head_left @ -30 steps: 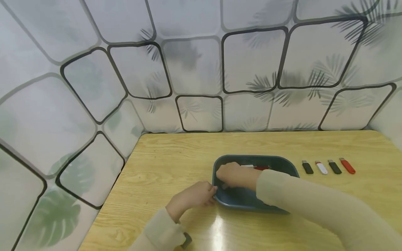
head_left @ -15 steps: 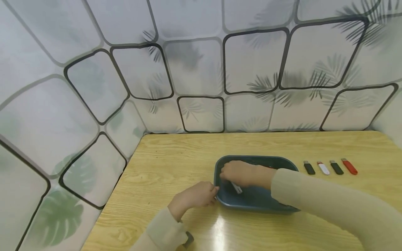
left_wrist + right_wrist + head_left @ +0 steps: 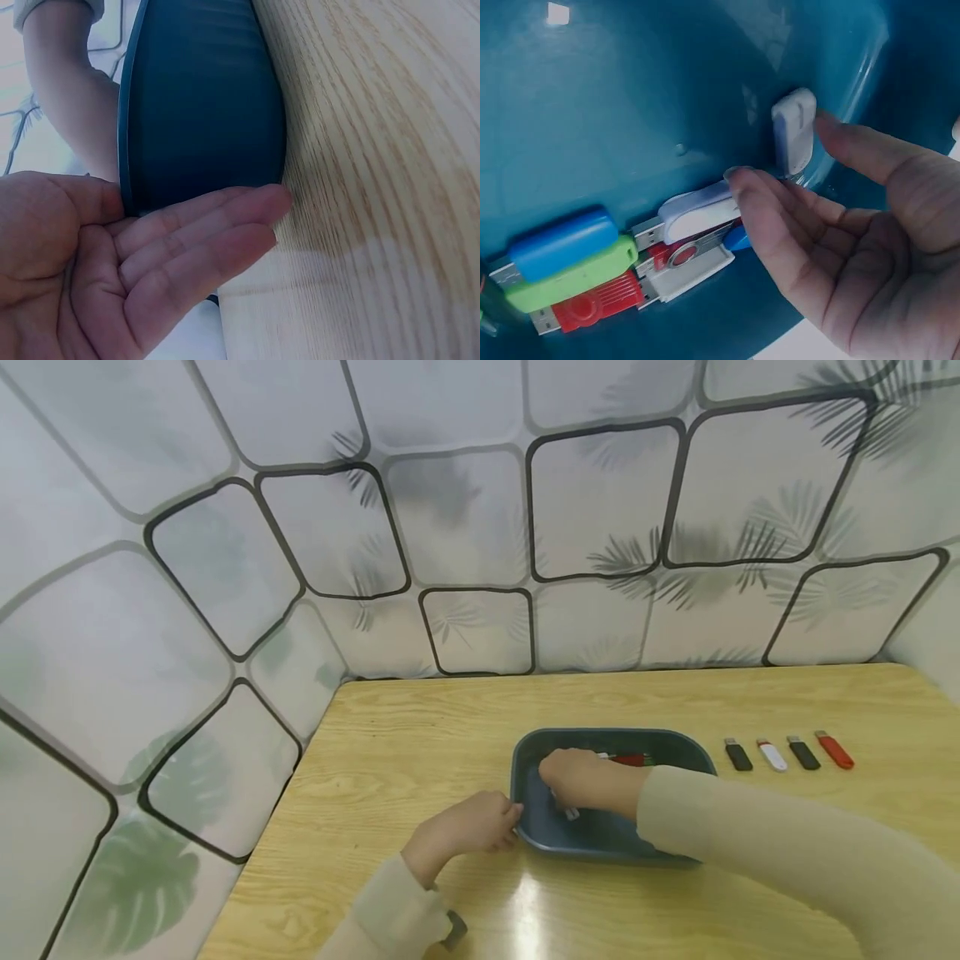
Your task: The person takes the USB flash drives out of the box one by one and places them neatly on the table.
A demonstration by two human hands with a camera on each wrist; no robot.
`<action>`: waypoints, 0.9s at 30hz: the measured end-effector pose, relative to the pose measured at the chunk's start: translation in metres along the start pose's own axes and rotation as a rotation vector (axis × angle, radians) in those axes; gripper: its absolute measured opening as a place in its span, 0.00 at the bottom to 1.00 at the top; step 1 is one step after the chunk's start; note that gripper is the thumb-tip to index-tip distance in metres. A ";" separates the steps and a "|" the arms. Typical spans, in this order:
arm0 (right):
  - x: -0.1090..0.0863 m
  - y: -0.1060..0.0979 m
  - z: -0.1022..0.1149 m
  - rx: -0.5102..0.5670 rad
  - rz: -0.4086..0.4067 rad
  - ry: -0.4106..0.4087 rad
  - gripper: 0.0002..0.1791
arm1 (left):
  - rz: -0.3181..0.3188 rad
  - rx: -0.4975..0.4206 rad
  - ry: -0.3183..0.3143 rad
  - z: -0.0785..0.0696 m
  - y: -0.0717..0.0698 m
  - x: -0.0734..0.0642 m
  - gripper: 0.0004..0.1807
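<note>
A dark blue-green plastic bin (image 3: pixel 600 852) stands on the wooden table. My left hand (image 3: pixel 468 822) holds its near left corner, thumb at the rim and fingers along the outer wall (image 3: pixel 202 105). Inside the bin is my right hand (image 3: pixel 576 777), its thumb and fingers spread apart. The thumb touches the side of a white USB stick (image 3: pixel 795 131) near the bin's wall. My index fingertip is at a white-and-lavender USB stick (image 3: pixel 697 214). Beside that lie a blue stick (image 3: pixel 562 244), a green stick (image 3: pixel 577 274), a red stick (image 3: pixel 598 301) and others, close together.
To the right of the bin, a row on the table holds a black USB stick (image 3: pixel 738 755), a white one with a red end (image 3: pixel 772 756), another black one (image 3: pixel 804 753) and a red one (image 3: pixel 836 750). A patterned cloth wall (image 3: pixel 480 527) rises behind the table.
My right hand has shifted slightly right inside the bin since one second ago. A white stick's end came into view below it half a second ago. My left hand stays at the corner.
</note>
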State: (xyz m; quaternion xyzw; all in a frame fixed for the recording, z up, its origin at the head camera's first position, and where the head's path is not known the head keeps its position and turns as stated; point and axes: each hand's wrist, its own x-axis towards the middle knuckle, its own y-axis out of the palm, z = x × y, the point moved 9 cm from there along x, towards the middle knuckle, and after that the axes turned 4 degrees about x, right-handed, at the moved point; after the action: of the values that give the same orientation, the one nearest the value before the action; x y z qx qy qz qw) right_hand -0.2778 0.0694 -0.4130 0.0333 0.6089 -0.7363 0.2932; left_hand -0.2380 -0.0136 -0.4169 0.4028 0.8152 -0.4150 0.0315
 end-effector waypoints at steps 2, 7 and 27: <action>0.000 0.001 0.002 -0.004 0.009 -0.003 0.06 | -0.003 0.002 0.007 -0.001 0.000 0.000 0.19; 0.006 0.003 0.003 -0.056 0.006 -0.019 0.08 | -0.009 0.000 0.015 -0.002 -0.001 -0.002 0.18; -0.004 -0.038 -0.004 -0.108 -0.032 -0.065 0.09 | 0.000 -0.019 0.022 -0.002 -0.001 -0.002 0.20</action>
State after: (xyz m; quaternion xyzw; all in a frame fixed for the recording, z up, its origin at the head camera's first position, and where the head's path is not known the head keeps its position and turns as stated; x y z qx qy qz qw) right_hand -0.2940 0.0775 -0.3793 -0.0159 0.6383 -0.7077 0.3024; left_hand -0.2367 -0.0136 -0.4137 0.4069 0.8194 -0.4029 0.0262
